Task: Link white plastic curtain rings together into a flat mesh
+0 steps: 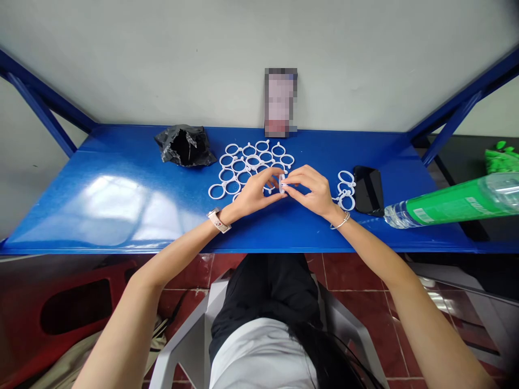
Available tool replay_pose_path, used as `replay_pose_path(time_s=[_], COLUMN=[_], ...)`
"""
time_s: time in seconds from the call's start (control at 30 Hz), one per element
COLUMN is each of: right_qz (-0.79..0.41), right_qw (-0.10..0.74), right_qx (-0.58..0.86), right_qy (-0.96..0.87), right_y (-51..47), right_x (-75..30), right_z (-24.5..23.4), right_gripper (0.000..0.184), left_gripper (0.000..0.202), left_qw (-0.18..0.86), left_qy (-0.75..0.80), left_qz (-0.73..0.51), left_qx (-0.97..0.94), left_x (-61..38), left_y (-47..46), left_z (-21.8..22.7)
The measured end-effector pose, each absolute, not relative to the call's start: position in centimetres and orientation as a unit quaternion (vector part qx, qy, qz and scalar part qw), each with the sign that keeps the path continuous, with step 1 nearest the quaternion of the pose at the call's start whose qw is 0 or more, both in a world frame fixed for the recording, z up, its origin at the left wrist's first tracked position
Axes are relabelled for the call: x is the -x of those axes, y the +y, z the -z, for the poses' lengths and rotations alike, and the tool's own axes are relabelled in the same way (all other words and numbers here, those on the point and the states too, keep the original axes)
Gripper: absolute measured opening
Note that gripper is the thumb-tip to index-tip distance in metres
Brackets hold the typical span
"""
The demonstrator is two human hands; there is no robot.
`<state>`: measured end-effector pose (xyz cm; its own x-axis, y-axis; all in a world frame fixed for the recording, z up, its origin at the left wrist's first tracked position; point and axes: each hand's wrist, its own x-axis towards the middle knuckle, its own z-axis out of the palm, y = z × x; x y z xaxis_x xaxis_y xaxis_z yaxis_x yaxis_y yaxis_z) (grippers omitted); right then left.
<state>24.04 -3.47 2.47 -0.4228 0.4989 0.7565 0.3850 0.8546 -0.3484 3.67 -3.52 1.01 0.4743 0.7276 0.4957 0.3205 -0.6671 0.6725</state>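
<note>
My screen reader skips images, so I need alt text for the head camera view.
Two bare hands, left hand and right hand, meet over a blue table, pinching one small white plastic ring between them. More white rings lie spread behind, with a black bag, a phone and a green-labelled bottle nearby.

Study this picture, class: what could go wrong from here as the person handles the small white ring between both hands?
1. The white ring is pinched only by the fingertips of the left hand and right hand, so it might slip or snap away.
2. The spread of white rings lies just behind the hands; a wrist could scatter them.
3. The green-labelled bottle lies on its side beside the black phone and may roll against it.
</note>
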Motion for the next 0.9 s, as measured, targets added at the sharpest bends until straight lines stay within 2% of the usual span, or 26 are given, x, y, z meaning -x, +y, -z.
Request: replay_pose_path(time_s=[0.23,0.63,0.9], right_qz=[-0.068,-0.073,-0.084], right_qw=[0.478,0.489,0.494], right_qx=[0.261,0.329,0.327], right_qy=[-0.836,-0.805,-0.801], right_y=[-3.5,-3.3,-3.3], right_x=[-24.0,-24.4,-24.4], right_z=[-2.6,-2.6,-2.5], right_gripper=[0.005,0.014,0.013], left_gripper=[0.043,0.045,0.042], left_qw=[0.25,0.173,0.116], left_qy=[0.315,0.346,0.346], left_qz=[-0.414,-0.446,-0.456], left_qx=[-0.816,-0.807,-0.812], left_x=[-3.7,-3.1,-3.1], left_y=[-3.5,-3.3,-3.3], left_z=[-0.9,-1.9,-2.1])
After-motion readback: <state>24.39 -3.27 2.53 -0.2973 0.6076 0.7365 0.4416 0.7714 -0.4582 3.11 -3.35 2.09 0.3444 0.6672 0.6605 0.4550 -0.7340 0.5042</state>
